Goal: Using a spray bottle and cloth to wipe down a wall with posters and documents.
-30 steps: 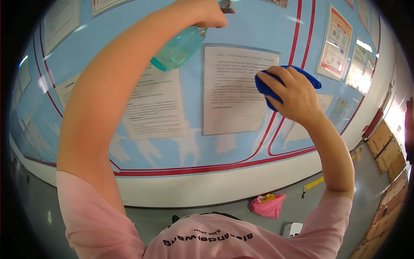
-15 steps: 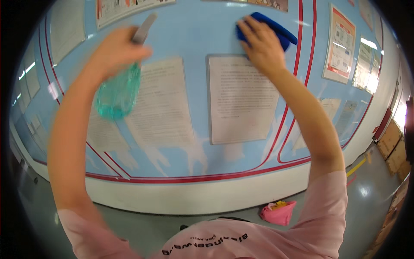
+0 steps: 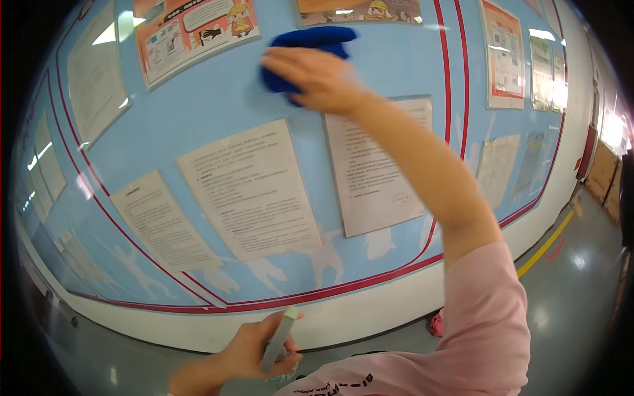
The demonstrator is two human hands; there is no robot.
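My right hand [image 3: 323,80] lies fingers stretched over a dark blue cloth [image 3: 314,39], pressing it flat against the light blue wall board [image 3: 162,129]. The cloth sits above the gap between two printed sheets, with a folded edge standing off at its top. Low in the picture, in front of my body, my left hand [image 3: 244,353] is wrapped round a spray bottle [image 3: 280,340]. Only the bottle's grey spray head and a bit of its clear greenish body show; my fingers hide much of it.
A white sheet [image 3: 251,191] and another sheet [image 3: 383,175] hang below the cloth. Colourful posters [image 3: 198,36] line the top. Red stripes [image 3: 446,79] edge the panels. Behind my right sleeve, a pink item [image 3: 436,323] rests on the grey floor [image 3: 555,290]. Cardboard boxes [image 3: 601,165] stand far right.
My right hand has slid the cloth to the left across the board. My left hand has dropped from the board's upper left to near my body, still holding the spray bottle. The view has shifted.
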